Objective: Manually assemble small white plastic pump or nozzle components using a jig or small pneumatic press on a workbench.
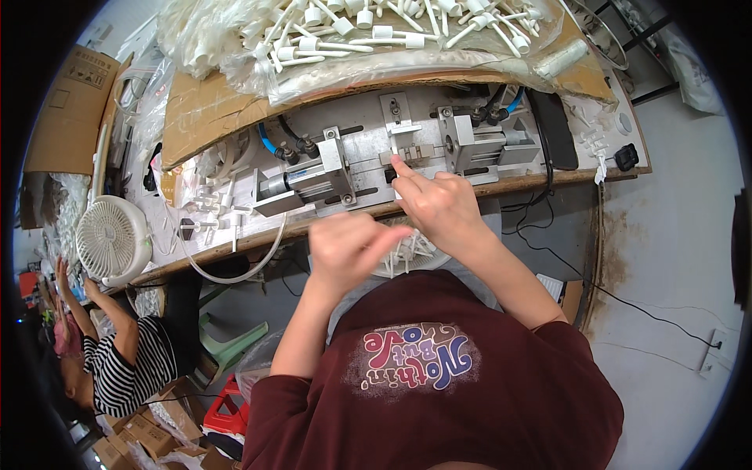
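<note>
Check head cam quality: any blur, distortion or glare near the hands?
Head view: left hand is motion-blurred, right hand sharper at the metal fixture; fisheye bends the bench edge, black vignette at the corners; light is even, mild sheen on the plastic bag.

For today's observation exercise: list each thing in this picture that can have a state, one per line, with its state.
Right hand: forefinger stretched out, tip on the metal jig.
Left hand: loosely closed, blurred, above the lap; whether it holds anything cannot be told.
Metal jig: bolted on the bench, hoses attached.
White plastic parts: heaped in clear bags.
Small fan: standing; running or not cannot be told.
</note>
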Available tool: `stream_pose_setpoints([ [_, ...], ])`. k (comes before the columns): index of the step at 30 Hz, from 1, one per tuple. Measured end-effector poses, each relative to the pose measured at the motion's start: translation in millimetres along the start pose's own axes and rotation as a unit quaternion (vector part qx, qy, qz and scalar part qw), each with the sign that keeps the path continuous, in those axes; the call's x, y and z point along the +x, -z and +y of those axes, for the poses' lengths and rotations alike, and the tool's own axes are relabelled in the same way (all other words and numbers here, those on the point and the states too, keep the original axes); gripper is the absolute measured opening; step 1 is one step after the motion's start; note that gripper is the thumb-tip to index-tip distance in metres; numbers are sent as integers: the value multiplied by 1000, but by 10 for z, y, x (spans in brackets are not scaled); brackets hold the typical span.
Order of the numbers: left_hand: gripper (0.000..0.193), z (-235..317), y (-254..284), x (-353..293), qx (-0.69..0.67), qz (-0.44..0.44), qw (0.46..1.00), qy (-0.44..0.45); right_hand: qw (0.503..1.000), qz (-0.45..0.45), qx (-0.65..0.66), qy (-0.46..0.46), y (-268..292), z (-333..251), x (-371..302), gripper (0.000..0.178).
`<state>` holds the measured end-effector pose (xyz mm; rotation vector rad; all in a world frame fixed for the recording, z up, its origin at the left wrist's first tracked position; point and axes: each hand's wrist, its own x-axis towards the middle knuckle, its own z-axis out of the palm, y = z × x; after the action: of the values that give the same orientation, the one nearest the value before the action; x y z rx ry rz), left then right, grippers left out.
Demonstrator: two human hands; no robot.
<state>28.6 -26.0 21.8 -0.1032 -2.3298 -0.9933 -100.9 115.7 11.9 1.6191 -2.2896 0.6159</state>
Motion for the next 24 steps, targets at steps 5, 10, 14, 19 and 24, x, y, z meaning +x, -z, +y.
stream_pose_setpoints([
  [5, 18, 4, 137, 671, 54, 174, 978, 102, 1000, -4, -12, -12, -27, -6, 15, 11],
  [10, 8, -247, -93, 1470, 198, 170, 962, -82, 1000, 7, -9, -1, -17, -33, 22, 14],
  [14, 16, -486, -256, 1922, 345, 105, 926, -111, 1000, 4, 3, -6, -27, -40, -43, 19],
  [19, 19, -475, -208, 2206, 405, -78, 911, -4, 989, -26, 148, 4, 191, -111, -204, 26],
  [24, 27, -354, -180, 2055, 457, -133, 879, -20, 970, -165, 179, 1, 276, -164, -359, 30],
])
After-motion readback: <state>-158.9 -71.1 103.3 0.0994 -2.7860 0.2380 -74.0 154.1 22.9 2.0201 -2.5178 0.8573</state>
